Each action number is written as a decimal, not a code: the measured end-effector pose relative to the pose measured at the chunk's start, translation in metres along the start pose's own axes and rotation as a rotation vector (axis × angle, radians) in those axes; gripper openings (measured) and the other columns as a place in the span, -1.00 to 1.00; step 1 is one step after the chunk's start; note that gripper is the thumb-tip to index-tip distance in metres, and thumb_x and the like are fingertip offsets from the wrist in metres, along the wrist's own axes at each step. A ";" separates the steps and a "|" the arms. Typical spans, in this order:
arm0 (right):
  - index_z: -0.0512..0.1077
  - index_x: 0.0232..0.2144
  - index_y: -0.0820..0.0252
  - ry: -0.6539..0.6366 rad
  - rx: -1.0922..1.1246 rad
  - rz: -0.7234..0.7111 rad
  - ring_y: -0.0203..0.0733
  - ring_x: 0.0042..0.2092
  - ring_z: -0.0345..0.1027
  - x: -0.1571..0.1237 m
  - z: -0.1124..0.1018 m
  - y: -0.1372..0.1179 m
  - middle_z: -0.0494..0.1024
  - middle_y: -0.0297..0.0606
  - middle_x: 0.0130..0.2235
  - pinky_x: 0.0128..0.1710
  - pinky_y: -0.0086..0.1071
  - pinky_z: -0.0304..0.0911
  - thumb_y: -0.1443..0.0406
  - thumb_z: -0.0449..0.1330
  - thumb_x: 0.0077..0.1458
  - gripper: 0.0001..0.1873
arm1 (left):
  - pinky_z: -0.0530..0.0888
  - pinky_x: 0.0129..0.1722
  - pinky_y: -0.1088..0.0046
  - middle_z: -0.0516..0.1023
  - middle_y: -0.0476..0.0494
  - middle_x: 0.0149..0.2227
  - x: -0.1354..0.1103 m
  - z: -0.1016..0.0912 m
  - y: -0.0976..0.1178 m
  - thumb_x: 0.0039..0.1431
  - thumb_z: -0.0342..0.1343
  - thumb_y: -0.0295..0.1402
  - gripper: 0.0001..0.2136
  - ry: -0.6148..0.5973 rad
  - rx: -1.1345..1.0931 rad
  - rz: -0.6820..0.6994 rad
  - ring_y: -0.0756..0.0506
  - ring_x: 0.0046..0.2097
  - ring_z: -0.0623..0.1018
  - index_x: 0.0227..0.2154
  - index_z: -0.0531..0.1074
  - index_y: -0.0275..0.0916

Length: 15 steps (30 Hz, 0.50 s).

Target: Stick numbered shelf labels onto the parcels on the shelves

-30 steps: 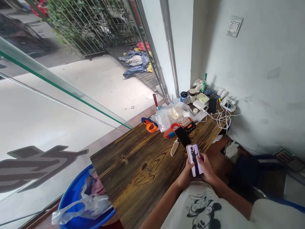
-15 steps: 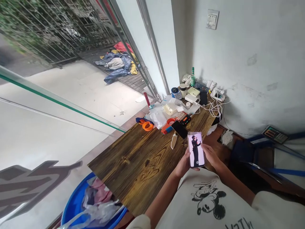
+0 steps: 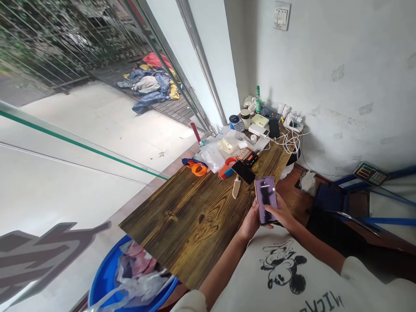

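Observation:
A smartphone (image 3: 266,195) is held upright over the table's edge, close to my shirt. Its screen shows a dimmed purple picture with small white text. My left hand (image 3: 249,222) grips its left side, thumb along the edge and fingers behind. From the right, my right hand (image 3: 283,212) wraps the other edge, its thumb over the lower screen. Just beyond lies a second, dark-screened phone (image 3: 243,172), with a pale-bladed knife (image 3: 236,189) beside it.
The wooden table (image 3: 182,225) carries orange tape (image 3: 199,169), plastic bags (image 3: 212,158), a green bottle (image 3: 258,102) and tangled white cables (image 3: 289,141). A blue tub (image 3: 104,268) with rubbish stands below left. A blue-framed chair (image 3: 328,197) is at right, a glass pane (image 3: 81,147) at left.
The phone's screen has gone from a bright picture of a standing figure to a dimmed one with text. My right thumb has moved from the right edge down onto the lower screen.

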State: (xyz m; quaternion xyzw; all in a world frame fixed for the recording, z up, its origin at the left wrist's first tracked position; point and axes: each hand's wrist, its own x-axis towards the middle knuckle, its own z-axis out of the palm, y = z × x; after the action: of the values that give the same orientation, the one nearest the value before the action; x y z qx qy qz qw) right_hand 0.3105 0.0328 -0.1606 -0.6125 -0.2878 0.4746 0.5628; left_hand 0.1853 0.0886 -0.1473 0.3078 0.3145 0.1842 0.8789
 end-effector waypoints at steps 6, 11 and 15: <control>0.40 -0.25 0.13 0.023 0.015 0.059 -0.09 -0.16 0.35 0.003 0.005 0.000 0.48 -0.29 -0.26 -0.08 -0.22 0.29 0.20 0.20 -0.10 -0.70 | 0.57 -0.39 0.36 0.49 -0.21 0.06 -0.006 0.004 0.007 0.14 0.09 -0.09 -0.42 -0.015 0.006 0.008 -0.30 -0.07 0.54 0.23 0.23 -0.07; 0.35 -0.12 0.11 -0.070 0.036 0.060 -0.13 -0.18 0.34 0.000 -0.003 -0.005 0.46 -0.32 -0.23 -0.14 -0.27 0.29 0.28 0.20 -0.14 -0.56 | 0.58 -0.39 0.33 0.47 -0.20 0.06 -0.007 0.003 0.006 0.11 0.12 -0.06 -0.36 0.020 0.016 -0.002 -0.31 -0.04 0.53 0.24 0.15 -0.05; 0.25 0.07 0.07 -0.351 0.059 0.028 -0.14 -0.14 0.35 -0.002 -0.015 -0.013 0.47 -0.30 -0.15 -0.15 -0.30 0.30 0.23 0.36 -0.14 -0.30 | 0.58 -0.43 0.33 0.43 -0.26 0.11 -0.005 0.000 0.004 0.13 0.10 -0.07 -0.32 0.035 -0.020 -0.009 -0.32 0.00 0.52 0.27 0.02 -0.06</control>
State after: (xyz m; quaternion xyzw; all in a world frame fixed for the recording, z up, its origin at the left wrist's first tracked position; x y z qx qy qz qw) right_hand 0.3257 0.0272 -0.1491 -0.5073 -0.3590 0.5902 0.5152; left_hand 0.1812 0.0888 -0.1423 0.2942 0.3294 0.1889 0.8770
